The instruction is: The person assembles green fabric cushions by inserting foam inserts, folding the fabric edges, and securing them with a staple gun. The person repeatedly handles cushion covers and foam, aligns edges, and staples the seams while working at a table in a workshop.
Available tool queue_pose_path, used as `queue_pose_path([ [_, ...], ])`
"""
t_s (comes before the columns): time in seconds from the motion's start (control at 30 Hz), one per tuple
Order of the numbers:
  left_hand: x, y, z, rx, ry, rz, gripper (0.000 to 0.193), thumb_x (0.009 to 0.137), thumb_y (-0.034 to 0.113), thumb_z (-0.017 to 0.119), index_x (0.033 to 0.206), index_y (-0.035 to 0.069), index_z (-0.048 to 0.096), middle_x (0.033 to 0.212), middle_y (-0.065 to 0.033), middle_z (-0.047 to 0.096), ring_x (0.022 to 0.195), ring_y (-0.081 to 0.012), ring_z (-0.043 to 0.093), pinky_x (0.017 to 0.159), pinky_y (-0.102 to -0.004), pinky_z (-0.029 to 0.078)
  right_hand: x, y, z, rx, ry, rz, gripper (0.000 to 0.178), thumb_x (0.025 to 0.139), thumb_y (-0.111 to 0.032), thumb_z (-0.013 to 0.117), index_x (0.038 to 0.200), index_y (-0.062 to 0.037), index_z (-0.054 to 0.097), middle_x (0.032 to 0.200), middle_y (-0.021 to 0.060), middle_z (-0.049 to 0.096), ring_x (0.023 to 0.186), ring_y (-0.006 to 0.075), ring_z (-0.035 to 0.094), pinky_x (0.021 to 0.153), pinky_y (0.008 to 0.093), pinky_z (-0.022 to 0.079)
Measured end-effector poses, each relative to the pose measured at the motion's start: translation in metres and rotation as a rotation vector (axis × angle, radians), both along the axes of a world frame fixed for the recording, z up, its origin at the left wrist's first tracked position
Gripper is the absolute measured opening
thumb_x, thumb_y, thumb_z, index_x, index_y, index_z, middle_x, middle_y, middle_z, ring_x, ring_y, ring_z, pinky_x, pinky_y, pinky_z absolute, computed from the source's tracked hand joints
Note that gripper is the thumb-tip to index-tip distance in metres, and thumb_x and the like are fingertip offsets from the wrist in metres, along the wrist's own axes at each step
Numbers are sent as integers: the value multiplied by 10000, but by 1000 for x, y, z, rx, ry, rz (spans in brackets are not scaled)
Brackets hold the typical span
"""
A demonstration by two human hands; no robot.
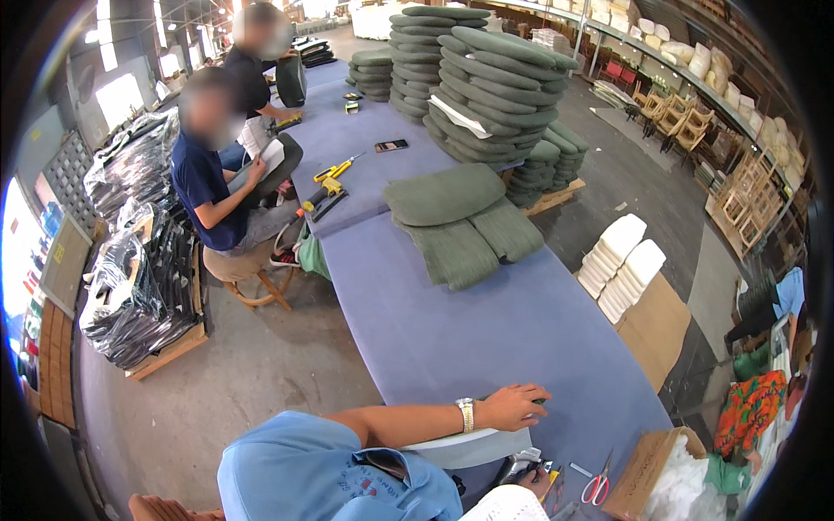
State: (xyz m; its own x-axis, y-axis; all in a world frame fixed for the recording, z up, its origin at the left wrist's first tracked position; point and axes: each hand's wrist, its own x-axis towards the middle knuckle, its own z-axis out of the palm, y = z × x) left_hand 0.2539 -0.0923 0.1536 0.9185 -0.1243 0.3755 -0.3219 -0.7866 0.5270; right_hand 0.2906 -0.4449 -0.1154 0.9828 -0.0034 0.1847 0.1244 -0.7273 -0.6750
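My left hand (512, 406), with a metal watch at the wrist, reaches across the near end of the blue-covered table. Its fingers curl over the far edge of a pale grey-white panel (473, 449), where a bit of dark green shows at the fingertips. Low in the view, my right hand (536, 483) is closed around a silver-and-black staple gun (516, 464) beside the panel. Something white partly hides that hand. Close to its right lie a yellow-handled tool (552, 483) and red-handled scissors (597, 488).
Green fabric covers (452, 221) lie mid-table, with tall stacks of green cushions (499, 95) behind. A yellow staple gun (326, 193) and phone (391, 146) rest farther off. Two co-workers (208, 178) work along the left side. A cardboard box (647, 478) of white stuffing stands near right.
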Motion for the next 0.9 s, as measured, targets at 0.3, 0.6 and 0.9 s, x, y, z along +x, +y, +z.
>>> queue_pose_path([
  [0.3,2,1,1,-294,212,83,172,979,243,652,1040,94,715,1451,-42,587,1236,-235,613,899,-432,568,31,-23,0,-2,133,-93,290,909,-127,675,1143,44,656,1024,201,672,878,296,669,758,413,541],
  [0.6,-9,13,-10,-307,216,76,228,968,256,638,1152,129,685,1479,-45,582,1207,-286,649,946,-420,559,20,7,37,-172,165,16,281,927,-162,663,1077,74,689,945,238,680,825,347,676,743,439,539],
  [0.9,-14,24,-14,-745,212,107,300,982,121,621,1271,77,690,1196,-127,725,1008,-230,688,911,-361,546,-30,26,105,-80,204,-142,290,929,-138,613,1146,44,675,1003,222,647,939,401,633,832,486,512],
])
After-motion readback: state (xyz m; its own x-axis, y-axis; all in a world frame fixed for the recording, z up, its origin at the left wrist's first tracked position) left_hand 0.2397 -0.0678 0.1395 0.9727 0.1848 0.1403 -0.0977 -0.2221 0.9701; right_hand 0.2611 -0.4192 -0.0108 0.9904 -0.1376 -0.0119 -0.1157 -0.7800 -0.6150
